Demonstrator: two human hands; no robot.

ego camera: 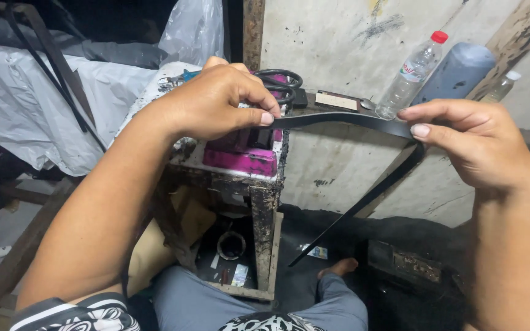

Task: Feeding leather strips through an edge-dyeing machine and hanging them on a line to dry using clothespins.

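Observation:
My left hand (216, 104) pinches one end of a long black strap (345, 119) between thumb and fingers. My right hand (473, 141) grips the same strap further along, at the right. The strap runs taut between the two hands, then bends at my right hand and hangs down diagonally toward the lower left, ending near my knee. Both hands are held up in front of a dirty pale wall.
A worn wooden stand (264, 208) with a pink block (240, 160) and black cable coils (280, 83) is behind my left hand. A clear plastic bottle (412, 73) with a red cap and a blue-grey jug (458, 70) are upper right. White plastic sheeting (44, 104) lies left.

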